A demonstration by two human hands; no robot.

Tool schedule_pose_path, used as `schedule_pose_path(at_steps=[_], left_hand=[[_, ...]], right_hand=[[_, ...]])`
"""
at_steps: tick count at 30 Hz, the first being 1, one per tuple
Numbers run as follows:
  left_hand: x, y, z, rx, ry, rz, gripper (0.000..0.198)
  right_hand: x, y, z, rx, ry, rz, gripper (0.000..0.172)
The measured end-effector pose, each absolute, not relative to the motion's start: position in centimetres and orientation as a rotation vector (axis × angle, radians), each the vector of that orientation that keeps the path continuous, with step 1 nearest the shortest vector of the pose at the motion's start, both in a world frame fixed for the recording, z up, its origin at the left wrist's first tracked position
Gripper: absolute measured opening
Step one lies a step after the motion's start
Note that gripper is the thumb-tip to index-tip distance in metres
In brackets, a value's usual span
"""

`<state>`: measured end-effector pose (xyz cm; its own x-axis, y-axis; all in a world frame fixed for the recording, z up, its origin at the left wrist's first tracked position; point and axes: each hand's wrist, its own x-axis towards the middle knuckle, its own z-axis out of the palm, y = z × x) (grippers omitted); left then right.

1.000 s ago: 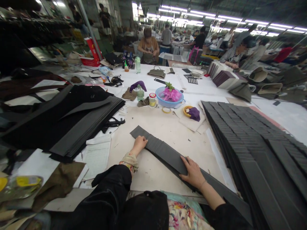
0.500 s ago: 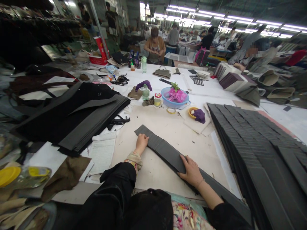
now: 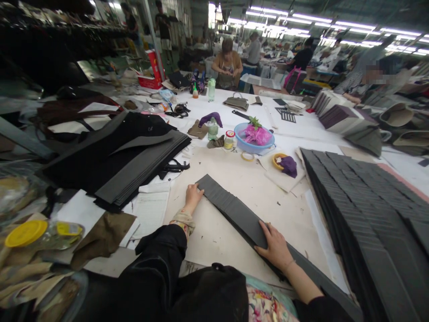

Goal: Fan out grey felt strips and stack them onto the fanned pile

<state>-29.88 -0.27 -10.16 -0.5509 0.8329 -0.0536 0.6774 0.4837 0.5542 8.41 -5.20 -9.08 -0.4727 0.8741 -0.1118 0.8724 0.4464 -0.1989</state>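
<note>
A long stack of dark grey fabric-like strips [image 3: 231, 208] lies slantwise across the pale work surface, its far-end layers fanned into small steps. My left hand [image 3: 193, 197] is at the far left corner of this stack, its fingers curled in and closed at the edge. How many layers they pinch is hidden. Across the middle of the stack rests my right hand [image 3: 275, 245], fingers spread on the top strip and thumb apart on the near side. Under my right forearm the strips run on toward the lower right.
On the right lies a wide bank of overlapping grey strips [image 3: 365, 205]. Black and grey panels [image 3: 134, 165] are piled on the left, beside a written paper sheet [image 3: 152, 208]. Farther back stand a blue basin [image 3: 239, 138], a red-lidded jar [image 3: 229, 139] and a tape roll [image 3: 247, 156]. A person [image 3: 228, 62] works across the table.
The view has swung slightly left. My left hand has slid left along the stack's edge toward its far corner. My right hand stays on the same part of the stack.
</note>
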Motion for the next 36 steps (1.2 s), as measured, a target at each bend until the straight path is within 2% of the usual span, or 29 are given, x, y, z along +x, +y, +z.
schedule_pose_path(at_steps=[16, 23, 36], left_hand=[[-30.9, 2.8, -9.0, 1.155, 2.313, 0.583, 0.015], [-30.9, 4.1, -9.3, 1.088, 2.161, 0.572, 0.024], [-29.9, 4.1, -9.7, 1.208, 2.204, 0.496, 0.013]], right_hand=[[8.6, -5.0, -9.2, -1.611, -2.678, 0.399, 0.081], [8.1, -4.4, -8.5, -1.718, -2.709, 0.476, 0.095], [9.2, -5.3, -8.9, -1.668, -2.687, 0.404, 0.090]])
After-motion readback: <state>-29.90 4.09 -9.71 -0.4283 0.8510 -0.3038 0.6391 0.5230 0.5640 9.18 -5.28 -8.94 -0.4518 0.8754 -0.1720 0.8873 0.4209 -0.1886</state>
